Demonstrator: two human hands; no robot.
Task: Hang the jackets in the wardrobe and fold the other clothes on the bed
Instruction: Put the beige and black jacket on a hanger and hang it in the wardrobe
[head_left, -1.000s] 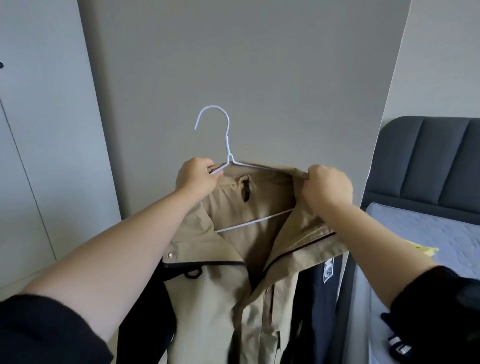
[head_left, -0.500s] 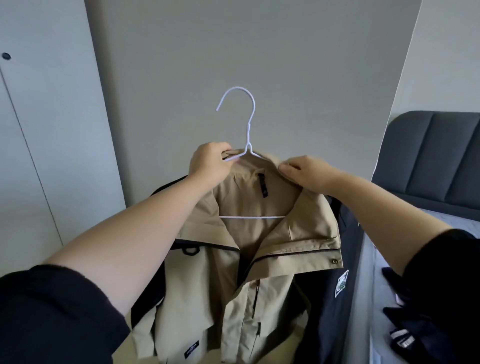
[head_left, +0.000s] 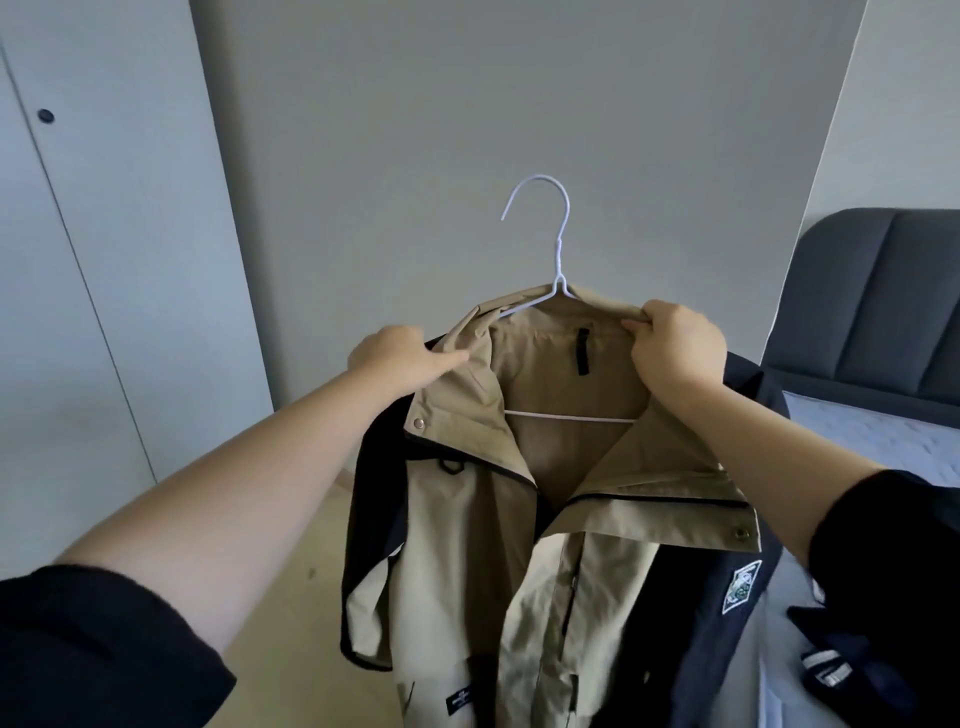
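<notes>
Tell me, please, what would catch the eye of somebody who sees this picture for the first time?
First, the beige and dark jacket in the middle, draped on a white wire hanger whose hook stands free above the collar. Next, two bare hands at the collar: the right hand pinches its edge, and the left hand touches the other side. A grey bed shows at the right edge.

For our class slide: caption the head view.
Left hand and right hand hold a tan-and-navy jacket by its collar on a white hanger.
</notes>
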